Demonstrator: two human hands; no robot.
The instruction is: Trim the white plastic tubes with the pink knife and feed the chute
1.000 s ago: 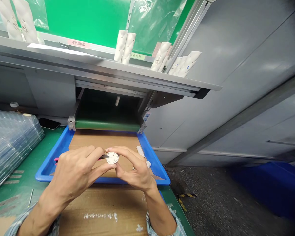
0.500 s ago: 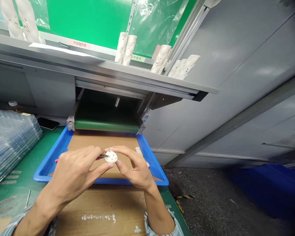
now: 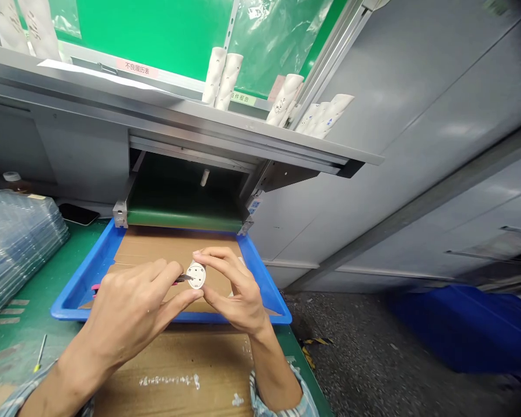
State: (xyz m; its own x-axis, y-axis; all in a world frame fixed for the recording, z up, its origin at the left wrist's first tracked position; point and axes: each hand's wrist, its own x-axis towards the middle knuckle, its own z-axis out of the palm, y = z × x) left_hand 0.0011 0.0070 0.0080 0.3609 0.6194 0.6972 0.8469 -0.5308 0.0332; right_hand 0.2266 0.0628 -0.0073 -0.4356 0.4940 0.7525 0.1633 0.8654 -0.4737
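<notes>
left hand (image 3: 136, 298) and right hand (image 3: 239, 294) meet above the shallow blue plastic tray (image 3: 87, 260) in the head view, both closed in grips. the right hand holds a white cylindrical piece (image 3: 195, 277) between thumb and fingers; the left pinches a slim dark-tipped tool (image 3: 183, 278), mostly hidden behind its fingers.

the piece lies to the right of the left fingertips, its round face, dotted with small dark holes, turned near. its long axis seems to run from that face to the far side, under the right fingers, though its length is hidden. the tool points rightward across this axis, its tip at the face; whether it enters a hole cannot be told. both hands are equally close.

beyond, a green conveyor belt (image 3: 184, 214) carries a small white cylinder (image 3: 205, 177); stacked clear plastic trays (image 3: 17, 249) stand left on the green worktop (image 3: 80, 237).
</notes>
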